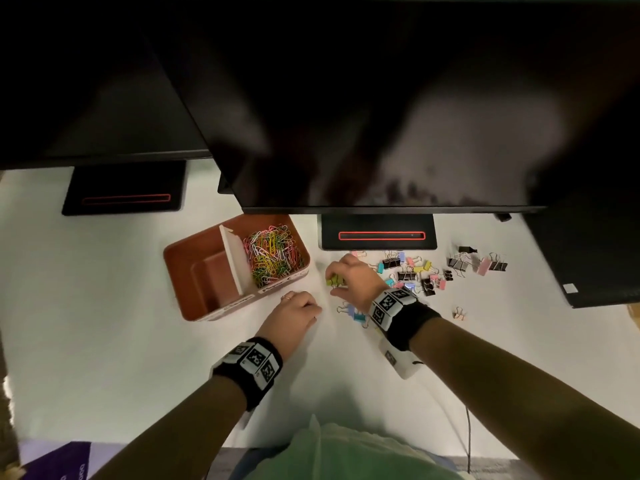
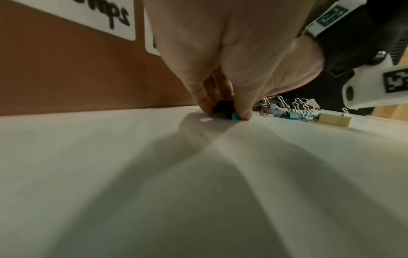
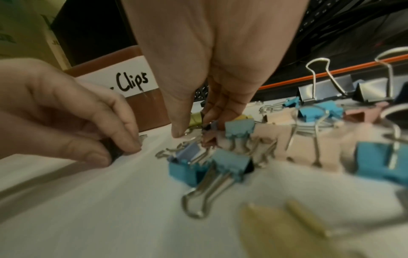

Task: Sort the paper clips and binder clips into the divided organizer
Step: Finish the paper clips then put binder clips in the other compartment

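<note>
Both hands worked low on the white desk (image 1: pixel 104 341). At left, the brown organizer (image 1: pixel 194 271) sat under the monitor's edge, paper clips (image 1: pixel 273 254) heaped in its right compartment, the left one bare. Just right of it, the left hand (image 1: pixel 294 317) pinched a small black clip (image 2: pixel 223 108) against the desk. Beside it, the right hand (image 1: pixel 356 275) grasped a yellow-green binder clip (image 1: pixel 335 280). Farther right, loose binder clips (image 1: pixel 415 268) lay scattered before the monitor stand (image 1: pixel 377 235).
</note>
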The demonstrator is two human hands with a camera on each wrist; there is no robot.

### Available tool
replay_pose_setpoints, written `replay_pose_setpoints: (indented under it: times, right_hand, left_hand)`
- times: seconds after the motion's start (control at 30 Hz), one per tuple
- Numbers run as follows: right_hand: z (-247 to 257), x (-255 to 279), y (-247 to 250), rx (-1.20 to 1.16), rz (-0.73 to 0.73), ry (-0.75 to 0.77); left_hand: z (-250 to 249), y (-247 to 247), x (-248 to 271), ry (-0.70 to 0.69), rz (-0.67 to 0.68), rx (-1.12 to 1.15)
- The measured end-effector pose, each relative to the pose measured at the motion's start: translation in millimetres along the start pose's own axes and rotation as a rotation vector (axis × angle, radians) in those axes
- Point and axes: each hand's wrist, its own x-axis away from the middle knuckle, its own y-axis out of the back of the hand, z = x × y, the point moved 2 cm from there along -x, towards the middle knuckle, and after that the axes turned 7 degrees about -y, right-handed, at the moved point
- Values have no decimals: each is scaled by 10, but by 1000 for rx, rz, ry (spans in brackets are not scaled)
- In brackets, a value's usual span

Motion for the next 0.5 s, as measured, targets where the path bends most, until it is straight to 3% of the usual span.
replay_pose_setpoints:
  times: [0.2,0.5]
  right_hand:
    - [31,80,-78,-48,19,-64]
    - [71,202,-97,2,47,-111]
  left_hand:
    - [0,39,125,81,24,37]
    - [-10,184,125,202,179,25]
